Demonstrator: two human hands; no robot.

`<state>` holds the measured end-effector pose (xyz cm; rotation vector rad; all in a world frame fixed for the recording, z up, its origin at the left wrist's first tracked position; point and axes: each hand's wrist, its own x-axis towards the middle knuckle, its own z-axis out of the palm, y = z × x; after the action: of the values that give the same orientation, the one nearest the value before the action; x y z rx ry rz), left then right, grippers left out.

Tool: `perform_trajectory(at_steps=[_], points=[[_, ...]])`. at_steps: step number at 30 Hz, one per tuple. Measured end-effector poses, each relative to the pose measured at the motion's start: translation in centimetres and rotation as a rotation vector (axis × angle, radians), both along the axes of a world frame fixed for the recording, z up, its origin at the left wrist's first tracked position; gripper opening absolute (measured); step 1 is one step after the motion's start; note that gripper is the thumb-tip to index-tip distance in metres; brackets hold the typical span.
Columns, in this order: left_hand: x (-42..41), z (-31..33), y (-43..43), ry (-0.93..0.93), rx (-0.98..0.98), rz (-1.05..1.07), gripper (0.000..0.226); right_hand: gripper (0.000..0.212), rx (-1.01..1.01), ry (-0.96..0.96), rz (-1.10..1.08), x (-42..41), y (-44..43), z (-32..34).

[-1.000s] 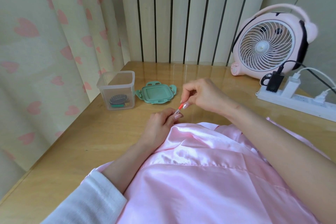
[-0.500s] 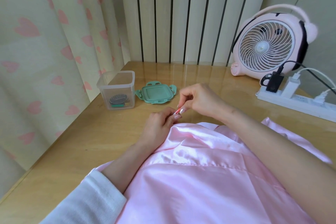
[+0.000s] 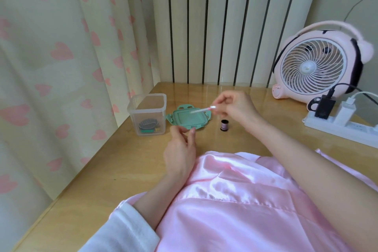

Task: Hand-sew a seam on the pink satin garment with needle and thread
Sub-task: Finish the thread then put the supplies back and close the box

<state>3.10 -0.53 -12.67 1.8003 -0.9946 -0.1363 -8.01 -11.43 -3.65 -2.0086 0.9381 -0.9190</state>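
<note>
1. Clear plastic box (image 3: 143, 112) is sitting at the left edge of the table (image 3: 92, 180) with its lid off and kit bits lying in the bottom, so supplies are staying reachable.
2. Green lid (image 3: 187, 117) is lying flat just beside the box, parked clear of the work zone.
3. Left hand (image 3: 180, 149) is hovering near the lid, fingers relaxed and apart, gripping nothing visible. Thread would be too fine to show.
4. Slim pink-white stick (image 3: 202, 110) is being pinched by the right hand (image 3: 239, 106) over the lid. It's blurred, possibly a needle holder.
5. Small dark spool (image 3: 224, 125) is standing upright just below the right hand, likely staged for threading.
6. Pink satin garment (image 3: 245, 200) is lying on the near table with the right forearm crossing above it and neither hand gripping it. Stitching isn't starting yet.
</note>
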Motion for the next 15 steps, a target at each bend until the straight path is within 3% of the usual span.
perform_trajectory(at_steps=[3, 6, 10, 12, 15], points=[[0.0, -0.2, 0.0, -0.066, 0.122, 0.018, 0.026, 0.006, 0.069, -0.109, 0.072, 5.3, 0.5, 2.0], [0.0, -0.4, 0.1, -0.142, 0.155, -0.033, 0.019, 0.012, 0.059, -0.088, 0.096, 11.3, 1.3, 3.0], [0.5, -0.3, 0.3, -0.159, 0.031, 0.062, 0.012, 0.036, -0.131, 0.200, 0.049, 13.5, 0.9, 2.2], [0.8, 0.0, 0.3, -0.211, -0.107, 0.137, 0.017, 0.037, -0.241, 0.340, -0.073, 11.0, -0.3, 1.0], [2.2, 0.7, -0.1, -0.390, -0.194, 0.288, 0.038, 0.037, -0.315, 0.771, -0.237, 5.9, -2.7, -1.4]])
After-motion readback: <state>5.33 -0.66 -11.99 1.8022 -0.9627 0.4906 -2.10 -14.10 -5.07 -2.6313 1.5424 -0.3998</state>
